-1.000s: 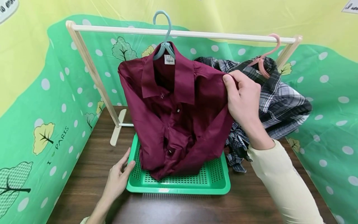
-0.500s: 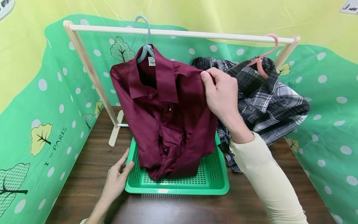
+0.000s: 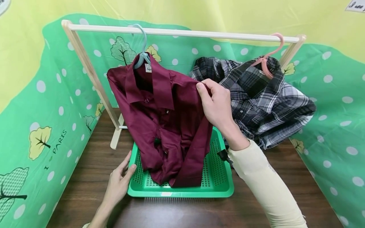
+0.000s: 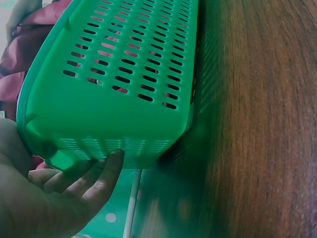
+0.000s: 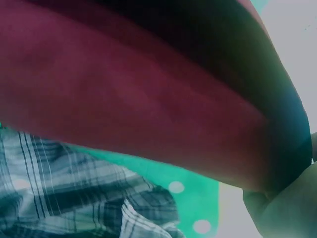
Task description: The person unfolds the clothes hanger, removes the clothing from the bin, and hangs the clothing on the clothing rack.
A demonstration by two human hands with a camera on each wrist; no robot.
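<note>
A burgundy button-up shirt [image 3: 182,104] is on a light blue hanger [image 3: 144,41], whose hook crosses the white rail [image 3: 199,33] near its left end. My right hand [image 3: 218,103] pinches the shirt's shoulder between thumb and fingers; burgundy cloth fills much of the right wrist view. The lower part of the shirt hangs into a green plastic basket [image 3: 182,192] on the table. At the basket's left side, my left hand [image 3: 118,182] holds the rim, thumb over it and fingers [image 4: 106,178] along the outer wall.
A black-and-white plaid shirt [image 3: 256,104] hangs on a pink hanger [image 3: 275,50] at the rail's right end. The rack's wooden left leg [image 3: 91,72] stands behind the basket on the brown table [image 3: 94,171]. Patterned green and yellow cloth surrounds the table.
My right hand has moved left, then down, taking the burgundy shirt and its blue hanger along. The hook has come down onto the rail. My left hand stays at the basket.
</note>
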